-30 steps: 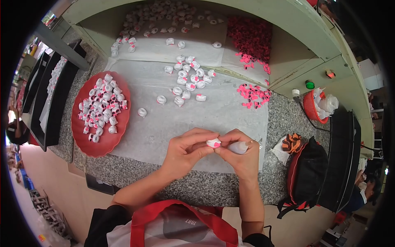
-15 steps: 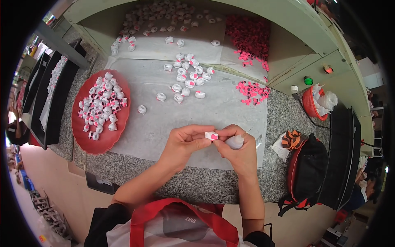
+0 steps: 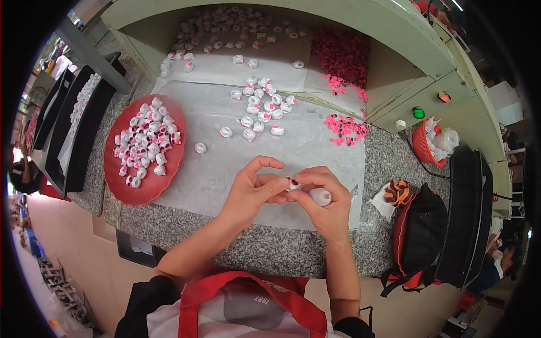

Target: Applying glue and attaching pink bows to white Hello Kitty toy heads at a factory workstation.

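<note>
Between my two hands, over the near part of the white sheet, is a small white piece with a pink and black spot on it. My left hand is closed, pinching the piece from the left, with its index finger lifted. The thumb and fingertips of my right hand press at the piece's right side. Tucked in that same hand is a small whitish squeeze bottle. Similar white pieces lie loose beyond my hands. Small pink pieces with dark parts are spread at the right.
A red scalloped plate heaped with spotted white pieces stands at the left, by black trays. The shelf behind holds more white pieces and a pink pile. At the right are an orange basket and a black bag.
The white piece has turned between my fingers: a pink heart showed before, now a pink and black spot. The bottle has tilted in my right hand. My left index finger has lifted off.
</note>
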Available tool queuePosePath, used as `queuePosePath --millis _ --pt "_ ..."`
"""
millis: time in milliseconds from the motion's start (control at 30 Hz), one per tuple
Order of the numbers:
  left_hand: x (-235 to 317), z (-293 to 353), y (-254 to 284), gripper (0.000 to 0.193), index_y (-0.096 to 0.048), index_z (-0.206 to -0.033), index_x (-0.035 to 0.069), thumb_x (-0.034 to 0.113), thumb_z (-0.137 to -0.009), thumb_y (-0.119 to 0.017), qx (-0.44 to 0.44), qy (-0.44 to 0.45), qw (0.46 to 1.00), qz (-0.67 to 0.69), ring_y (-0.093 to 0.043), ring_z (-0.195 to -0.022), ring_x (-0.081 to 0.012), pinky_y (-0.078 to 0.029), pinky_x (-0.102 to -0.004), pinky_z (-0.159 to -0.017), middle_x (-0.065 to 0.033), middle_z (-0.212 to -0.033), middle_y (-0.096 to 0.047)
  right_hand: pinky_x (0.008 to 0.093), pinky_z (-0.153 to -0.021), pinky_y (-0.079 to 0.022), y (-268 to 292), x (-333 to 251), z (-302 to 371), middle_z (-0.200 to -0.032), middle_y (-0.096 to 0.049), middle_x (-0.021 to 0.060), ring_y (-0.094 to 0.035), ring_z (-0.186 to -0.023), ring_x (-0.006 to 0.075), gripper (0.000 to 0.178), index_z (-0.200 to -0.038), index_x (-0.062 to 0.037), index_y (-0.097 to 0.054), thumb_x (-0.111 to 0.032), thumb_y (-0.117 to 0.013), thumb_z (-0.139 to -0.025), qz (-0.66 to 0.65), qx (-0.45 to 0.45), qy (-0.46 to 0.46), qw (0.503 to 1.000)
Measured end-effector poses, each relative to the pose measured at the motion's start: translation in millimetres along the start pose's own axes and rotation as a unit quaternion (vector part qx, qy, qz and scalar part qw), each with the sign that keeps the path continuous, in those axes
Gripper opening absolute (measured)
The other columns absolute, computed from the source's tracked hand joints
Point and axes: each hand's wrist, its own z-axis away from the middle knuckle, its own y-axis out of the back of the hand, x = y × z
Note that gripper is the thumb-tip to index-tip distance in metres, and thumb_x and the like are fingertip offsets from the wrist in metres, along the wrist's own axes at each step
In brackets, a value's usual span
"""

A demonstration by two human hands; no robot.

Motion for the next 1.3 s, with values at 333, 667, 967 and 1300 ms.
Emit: queuePosePath --millis 333,667,967,1300 --pt "0.3 5.4 -2.6 0.024 -0.051 -0.099 -0.005 -0.005 -0.076 -0.059 -0.078 -0.109 0.986 -0.095 -0.061 -0.08 -0.0192 -0.051 -0.0276 -0.069 -0.0153 -0.09 -0.06 0.0187 -0.046 -0.042 6.1 5.0 0.3 -0.087 -0.058 0.0131 -0.055 -0.063 0.0114 0.017 -0.084 0.0003 -0.06 0.002 -0.067 -0.068 -0.142 -0.021 -0.036 0.989" --pt "4.2 3.8 3.9 0.023 -0.053 -0.1 -0.005 -0.005 -0.077 -0.057 -0.042 -0.099 0.991 -0.083 -0.06 -0.082 -0.016 -0.05 -0.0259 -0.069 -0.0118 -0.089 -0.061 0.019 -0.05 -0.042 -7.8 5.3 -2.8 -0.087 -0.06 0.0088 -0.056 -0.066 0.0093 0.011 -0.079 -0.0004 -0.058 0.0 -0.066 -0.072 -0.159 -0.024 -0.108 0.981" --pt "73.8 27.2 78.4 0.033 -0.06 -0.098 0.002 -0.007 -0.066 -0.056 0.378 -0.382 0.458 -0.709 -0.055 -0.078 -0.0204 -0.048 -0.0261 -0.063 -0.009 -0.098 -0.057 0.0198 -0.047 -0.041 -9.0 2.6 3.0 -0.091 -0.059 0.0107 -0.054 -0.059 0.0101 0.011 -0.081 -0.0001 -0.058 0.0 -0.063 -0.072 -0.023 0.053 -0.121 0.991" --pt "59.2 2.4 64.7 0.023 -0.062 -0.088 0.001 0.001 -0.065 -0.057 0.099 -0.215 0.449 -0.862 -0.056 -0.073 -0.0215 -0.048 -0.0274 -0.06 -0.0066 -0.076 -0.053 0.0208 -0.051 -0.044 -1.1 -6.0 7.7 -0.086 -0.058 0.0084 -0.054 -0.062 0.0101 0.024 -0.095 -0.001 -0.051 0.001 -0.061 -0.073 -0.006 0.073 -0.109 0.991"
